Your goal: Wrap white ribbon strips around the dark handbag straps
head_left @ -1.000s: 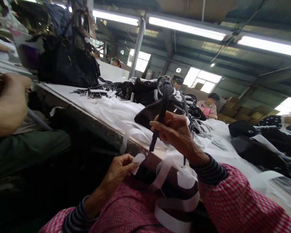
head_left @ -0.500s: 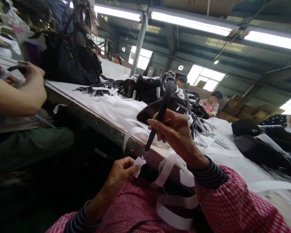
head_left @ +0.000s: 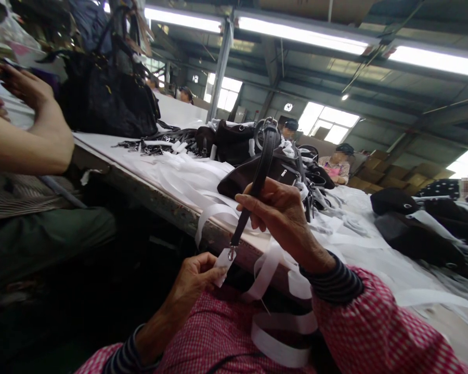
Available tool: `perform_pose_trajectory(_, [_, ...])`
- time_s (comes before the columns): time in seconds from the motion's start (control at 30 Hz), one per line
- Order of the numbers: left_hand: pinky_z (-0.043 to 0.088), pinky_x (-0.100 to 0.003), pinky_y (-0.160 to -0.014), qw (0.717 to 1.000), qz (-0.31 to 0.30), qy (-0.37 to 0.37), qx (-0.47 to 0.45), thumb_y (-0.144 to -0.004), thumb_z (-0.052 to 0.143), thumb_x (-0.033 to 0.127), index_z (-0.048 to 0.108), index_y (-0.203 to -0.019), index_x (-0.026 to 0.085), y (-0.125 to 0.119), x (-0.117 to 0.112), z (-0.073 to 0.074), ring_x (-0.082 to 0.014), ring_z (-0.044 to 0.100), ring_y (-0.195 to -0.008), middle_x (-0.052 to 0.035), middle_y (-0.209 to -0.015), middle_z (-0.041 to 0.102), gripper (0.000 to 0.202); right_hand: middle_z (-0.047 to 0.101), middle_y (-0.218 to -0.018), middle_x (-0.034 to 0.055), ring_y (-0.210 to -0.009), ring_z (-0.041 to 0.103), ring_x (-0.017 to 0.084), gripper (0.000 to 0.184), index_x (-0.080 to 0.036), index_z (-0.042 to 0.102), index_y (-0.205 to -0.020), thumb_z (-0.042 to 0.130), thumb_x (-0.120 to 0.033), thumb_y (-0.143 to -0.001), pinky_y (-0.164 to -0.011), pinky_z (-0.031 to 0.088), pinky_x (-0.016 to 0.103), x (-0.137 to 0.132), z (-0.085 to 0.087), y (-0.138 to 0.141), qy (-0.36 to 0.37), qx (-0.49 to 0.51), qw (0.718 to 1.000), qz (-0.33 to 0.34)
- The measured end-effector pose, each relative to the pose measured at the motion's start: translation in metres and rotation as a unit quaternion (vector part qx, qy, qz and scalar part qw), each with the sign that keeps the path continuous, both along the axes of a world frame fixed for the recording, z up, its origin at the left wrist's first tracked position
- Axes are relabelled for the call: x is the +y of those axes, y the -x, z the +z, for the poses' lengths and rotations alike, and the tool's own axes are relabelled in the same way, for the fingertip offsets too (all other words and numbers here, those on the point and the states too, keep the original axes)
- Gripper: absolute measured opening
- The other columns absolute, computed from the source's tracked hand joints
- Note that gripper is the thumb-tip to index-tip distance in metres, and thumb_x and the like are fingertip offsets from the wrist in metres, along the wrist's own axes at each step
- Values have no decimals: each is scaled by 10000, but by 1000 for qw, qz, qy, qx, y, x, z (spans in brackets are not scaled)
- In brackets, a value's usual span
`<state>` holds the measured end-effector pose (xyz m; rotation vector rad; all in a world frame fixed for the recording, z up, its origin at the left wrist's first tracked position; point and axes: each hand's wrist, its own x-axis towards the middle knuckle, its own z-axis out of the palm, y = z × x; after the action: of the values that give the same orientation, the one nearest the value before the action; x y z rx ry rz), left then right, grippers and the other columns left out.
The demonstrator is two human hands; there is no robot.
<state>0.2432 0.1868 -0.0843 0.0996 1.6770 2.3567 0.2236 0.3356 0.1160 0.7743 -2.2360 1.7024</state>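
Note:
My right hand [head_left: 278, 215] is closed round a black leather strap [head_left: 261, 174], holding it upright over the table edge. A metal buckle [head_left: 269, 124] tops the strap, and a small metal clasp [head_left: 231, 252] hangs from its lower end. Between thumb and fingers, my left hand [head_left: 197, 275] pinches a small white tag [head_left: 223, 265]. The tag's upper end lies against the clasp; I cannot tell whether it is fastened there. Just beyond my right hand are black bags [head_left: 237, 179] with white wrapping.
Loose white strips [head_left: 179, 174] cover the table [head_left: 97, 140], some hanging over its edge. Several black straps [head_left: 156, 145] lie farther back. More dark bags [head_left: 417, 228] lie at right. On the left a co-worker's arm [head_left: 39, 135] reaches over the table, near a large black bag [head_left: 109, 98].
The white tag has turned flatter towards me, and its upper end now lies over the clasp. The co-worker's hands on the left have shifted left and upward. My grips stay the same.

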Motion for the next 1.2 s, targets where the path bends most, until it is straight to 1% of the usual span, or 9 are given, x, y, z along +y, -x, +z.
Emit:
perform_pose_trajectory(0.23, [392,-224,-608,1000,-1,9,-5,-707,864,453,678,-764,114,-2,-1,4,-128,548,-635,-45,-715,669,391,667,-718,11,-474,515,72,310,-168,667,-829,805,-446,-842,-396,414,199,5,7,-1,12,14,1000,-2])
perform_pose_trajectory(0.43, [412,-243,-627,1000,-21,5,-10,-681,866,458,667,-778,114,-4,0,10,-146,564,-659,-60,-745,681,409,664,-707,12,-465,505,66,306,-154,674,-832,800,-433,-850,-394,403,196,5,2,-2,9,0,1000,-3])
perform_pose_trajectory(0.53, [394,-228,-618,1000,-21,-2,-10,-702,860,453,669,-776,115,-6,-1,16,-130,540,-650,-45,-734,664,396,667,-705,11,-460,503,64,301,-154,670,-834,808,-421,-843,-391,388,192,4,0,-3,14,-8,1000,2])
perform_pose_trajectory(0.63, [380,-214,-622,999,-30,-11,8,-714,871,460,708,-809,111,-6,-3,26,-119,521,-664,-40,-753,662,396,674,-702,11,-451,503,63,298,-155,667,-826,810,-416,-840,-382,377,188,6,0,-1,22,-18,1000,2])
perform_pose_trajectory(0.73, [415,-224,-687,997,-62,-23,31,-737,880,472,747,-875,119,-5,-6,39,-137,549,-733,-48,-811,677,403,701,-724,24,-431,497,60,297,-152,661,-826,796,-415,-851,-360,359,181,10,-1,2,43,-32,998,10])
perform_pose_trajectory(0.83, [424,-224,-707,995,-81,-33,56,-779,863,463,765,-869,135,-4,-9,52,-140,545,-748,-39,-809,669,354,719,-745,35,-417,485,57,311,-151,648,-824,803,-420,-842,-345,347,177,14,1,5,68,-42,997,9])
perform_pose_trajectory(0.93, [417,-215,-693,994,-75,-26,77,-789,854,457,779,-837,139,-4,-10,64,-137,533,-734,-40,-791,667,330,724,-741,36,-419,484,57,320,-152,639,-830,822,-415,-821,-347,343,170,18,5,3,87,-56,995,5])
perform_pose_trajectory(1.07, [381,-199,-643,993,-75,-12,93,-770,865,464,749,-760,130,-4,-8,80,-114,484,-678,-26,-726,622,354,717,-748,35,-428,468,47,312,-144,642,-834,822,-398,-825,-358,331,162,20,9,-3,112,-73,991,29])
perform_pose_trajectory(1.2, [367,-188,-631,992,-84,-1,99,-780,851,491,762,-796,125,-4,-6,94,-110,485,-679,-31,-742,632,376,717,-760,32,-430,442,36,300,-142,645,-849,820,-385,-833,-369,312,161,22,9,-5,138,-88,985,58])
